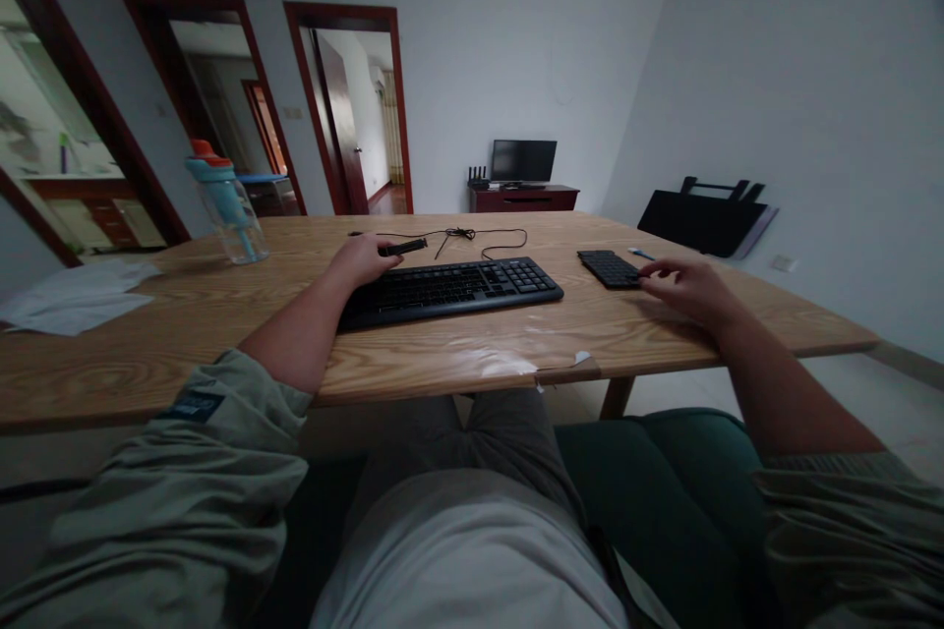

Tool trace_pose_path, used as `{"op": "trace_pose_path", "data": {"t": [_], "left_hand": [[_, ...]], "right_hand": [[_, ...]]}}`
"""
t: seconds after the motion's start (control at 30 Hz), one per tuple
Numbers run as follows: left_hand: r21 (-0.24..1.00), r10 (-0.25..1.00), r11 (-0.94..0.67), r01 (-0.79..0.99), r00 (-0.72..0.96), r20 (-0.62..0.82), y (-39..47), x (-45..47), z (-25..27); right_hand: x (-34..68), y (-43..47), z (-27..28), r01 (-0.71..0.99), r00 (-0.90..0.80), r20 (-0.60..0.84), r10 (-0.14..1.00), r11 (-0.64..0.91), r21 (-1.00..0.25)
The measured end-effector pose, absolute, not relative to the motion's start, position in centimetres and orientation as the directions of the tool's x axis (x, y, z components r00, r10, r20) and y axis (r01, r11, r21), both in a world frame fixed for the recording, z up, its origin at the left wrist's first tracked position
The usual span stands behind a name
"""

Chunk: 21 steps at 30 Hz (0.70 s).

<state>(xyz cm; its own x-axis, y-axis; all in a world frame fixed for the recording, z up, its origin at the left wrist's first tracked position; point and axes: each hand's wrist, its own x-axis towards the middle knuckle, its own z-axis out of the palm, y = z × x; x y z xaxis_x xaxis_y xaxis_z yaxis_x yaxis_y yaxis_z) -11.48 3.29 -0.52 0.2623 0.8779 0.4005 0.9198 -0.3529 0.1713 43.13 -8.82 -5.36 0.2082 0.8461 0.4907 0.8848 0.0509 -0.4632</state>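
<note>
A full-size black keyboard (pixel 472 287) lies across the middle of the table. Its left end is partly behind my left hand (pixel 363 260), which is closed around a slim black bar-shaped tool (pixel 404 248) held just above the keyboard's back edge. To the right is a smaller black block of keys in rows (pixel 611 268); I cannot tell whether they are loose keycaps or a keypad. My right hand (pixel 685 287) is at its right edge, thumb and fingertips pinched together. What sits between them is too small to make out.
Behind the keyboard lies a bundled black cable (pixel 461 234). A bluish slim item (pixel 640 253) rests beyond the small block. On the left stand a clear bottle (pixel 234 211) and white sheets (pixel 81 295). The wooden tabletop's (pixel 442 354) front edge has peeling film.
</note>
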Motion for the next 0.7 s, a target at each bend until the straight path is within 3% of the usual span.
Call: {"op": "trace_pose_path", "data": {"t": [0.23, 0.43, 0.7], "left_hand": [[0.174, 0.877, -0.357, 0.918, 0.264, 0.402, 3.1, -11.4, -0.4], [0.176, 0.877, -0.361, 0.916, 0.269, 0.399, 3.2, -11.5, -0.5], [0.21, 0.886, -0.347, 0.914, 0.247, 0.392, 3.3, -11.5, -0.6]], "right_hand": [[41.6, -9.3, -5.4, 0.914, 0.104, 0.384, 0.917, 0.065, -0.401], [42.1, -9.0, -5.4, 0.917, -0.089, 0.413, 0.906, 0.237, -0.322], [42.4, -8.5, -6.1, 0.942, -0.093, 0.495, 0.864, 0.238, -0.237]]}}
